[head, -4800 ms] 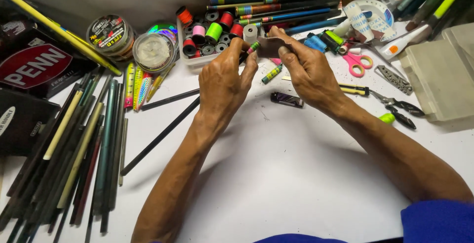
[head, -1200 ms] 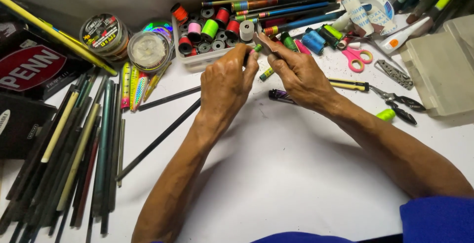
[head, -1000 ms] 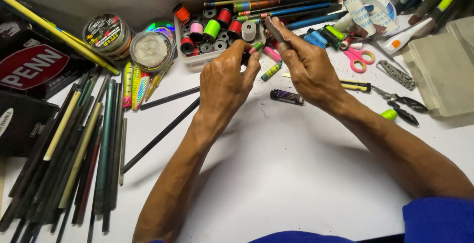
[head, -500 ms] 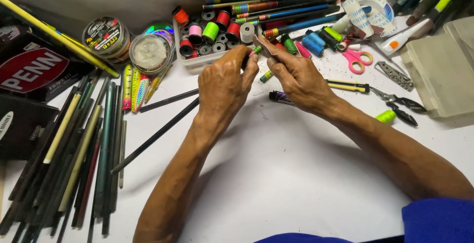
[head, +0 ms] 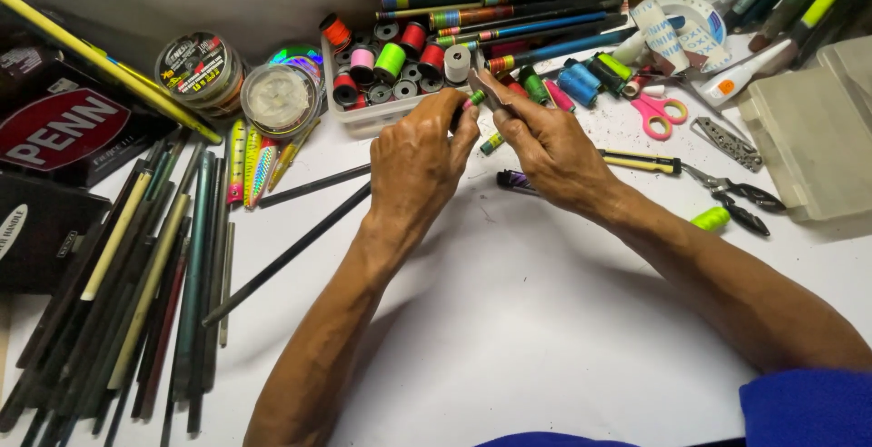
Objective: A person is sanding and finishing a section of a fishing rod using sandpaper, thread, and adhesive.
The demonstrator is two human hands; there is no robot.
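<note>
Both hands meet over the far middle of the white worktop [head: 545, 320]. The left hand [head: 420, 152] has its grip clamped on a thin dark rod [head: 472, 102] with a green and pink band; the right hand [head: 545, 143] has its grip pinched on a small dark flat piece [head: 488, 90] set against that rod. Just beyond stands a clear tray of thread spools [head: 363, 120]. Pink-handled scissors [head: 658, 113] lie to the right, dark rod blanks [head: 136, 265] at left.
</note>
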